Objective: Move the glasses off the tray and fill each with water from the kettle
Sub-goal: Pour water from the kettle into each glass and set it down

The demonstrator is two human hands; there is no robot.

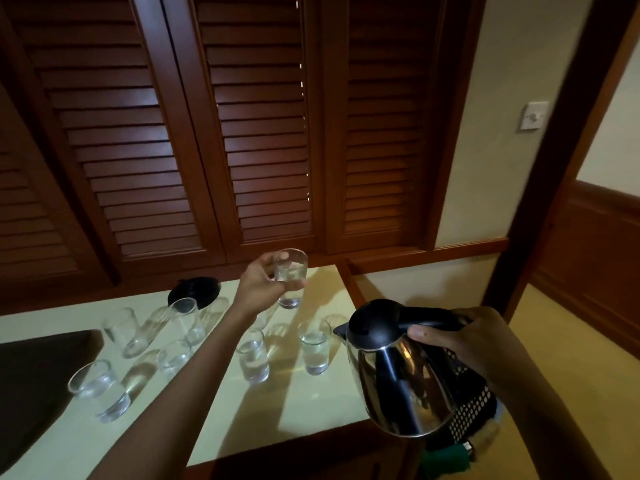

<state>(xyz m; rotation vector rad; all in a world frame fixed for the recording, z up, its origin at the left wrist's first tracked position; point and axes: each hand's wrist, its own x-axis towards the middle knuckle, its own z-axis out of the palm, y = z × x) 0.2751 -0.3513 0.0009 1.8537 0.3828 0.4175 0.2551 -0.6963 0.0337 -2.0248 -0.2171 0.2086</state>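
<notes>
A: Status?
B: Pale table (311,403), with a dark tray (34,393) at its left end. I can't see any glass on the tray. The move-off step looks done, so we're in filling.
A: Kettle?
B: The kettle (401,386) is off the table by the near right corner, roughly upright, spout toward the glasses, not pouring. The right hand (450,341) is wrapped round its handle.
A: Glasses?
B: At least six stand on the table between tray and kettle. The short glass nearest the spout (314,348) shows water; the tall glass (126,332) is too clear to call. One more, the held glass (290,277), is lifted over the far side with some water in it, the left hand (259,285) curled round its side.
A: Next?
B: My read: set it down or bring it to the spout. Line spout to rim and tilt slowly. Splash risk is high on narrow rims.
</notes>
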